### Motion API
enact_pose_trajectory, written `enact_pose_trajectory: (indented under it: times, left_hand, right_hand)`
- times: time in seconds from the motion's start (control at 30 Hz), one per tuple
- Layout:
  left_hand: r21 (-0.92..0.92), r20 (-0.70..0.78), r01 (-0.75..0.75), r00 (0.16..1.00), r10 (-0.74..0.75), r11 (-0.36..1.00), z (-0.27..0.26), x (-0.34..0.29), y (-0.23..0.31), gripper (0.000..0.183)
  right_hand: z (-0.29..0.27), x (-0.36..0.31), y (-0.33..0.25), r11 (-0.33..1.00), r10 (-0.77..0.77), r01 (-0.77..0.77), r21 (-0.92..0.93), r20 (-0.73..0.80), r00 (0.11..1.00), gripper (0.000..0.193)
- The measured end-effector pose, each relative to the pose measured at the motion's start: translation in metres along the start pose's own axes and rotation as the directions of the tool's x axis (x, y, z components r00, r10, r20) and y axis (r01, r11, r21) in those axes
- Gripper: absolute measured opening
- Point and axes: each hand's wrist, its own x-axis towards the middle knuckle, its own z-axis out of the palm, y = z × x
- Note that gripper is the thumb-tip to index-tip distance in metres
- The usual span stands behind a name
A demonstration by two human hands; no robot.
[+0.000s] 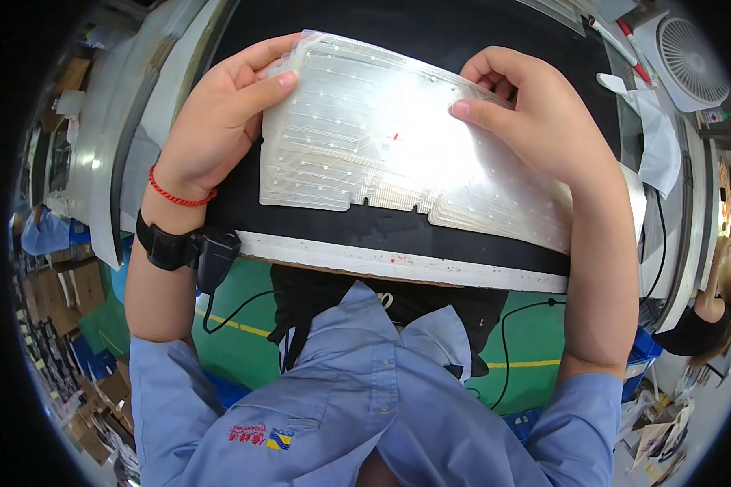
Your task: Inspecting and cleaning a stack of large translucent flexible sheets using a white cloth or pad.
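A stack of clear, silvery plastic membrane circuit sheets [333, 122], the kind used in keyboards, spans both hands, tilted over the black table mat. White dots and fine traces cover the sheets, with a small red mark near the middle. My left hand [235, 101] grips the upper left corner, thumb on the front face and fingers behind. At the upper right edge, my right hand [520, 105] pinches the stack, thumb on its face and the other fingers curled behind. Glare hides part of the surface, and my right forearm covers some of the right end.
The black mat [300, 231] ends at a white table edge [398, 258] nearest me. A white fan [690, 57], a red pen [633, 50] and a white cloth-like sheet [654, 142] lie at the right. Another person [707, 321] is at the far right.
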Motion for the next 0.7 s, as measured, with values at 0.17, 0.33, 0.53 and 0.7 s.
enact_pose_trajectory:
  times: [0.17, 0.33, 0.53, 0.7]
  left_hand:
    - [-0.016, 0.004, 0.007, 1.0, -0.007, 1.0, -0.0005, -0.0006, -0.0008, 0.049]
    - [-0.045, 0.036, -0.045, 0.998, 0.047, 0.998, -0.0021, -0.0023, -0.0021, 0.05]
    - [-0.062, 0.074, -0.012, 0.997, 0.017, 0.998, -0.0051, -0.0008, -0.0026, 0.052]
    - [-0.068, 0.084, -0.026, 0.996, 0.032, 0.997, -0.0077, -0.0007, -0.0039, 0.052]
  right_hand:
    - [0.0021, -0.0002, 0.0017, 1.0, -0.017, 0.017, -0.009, -0.02, 1.0, 0.031]
    - [0.0016, -0.0003, 0.0012, 0.999, -0.006, 0.007, 0.034, -0.008, 1.0, 0.034]
    - [0.0022, 0.0014, 0.0004, 0.998, 0.06, -0.059, 0.022, -0.022, 0.998, 0.031]
    - [0.0023, 0.0023, -0.0028, 0.998, 0.034, -0.033, 0.057, -0.015, 0.999, 0.029]
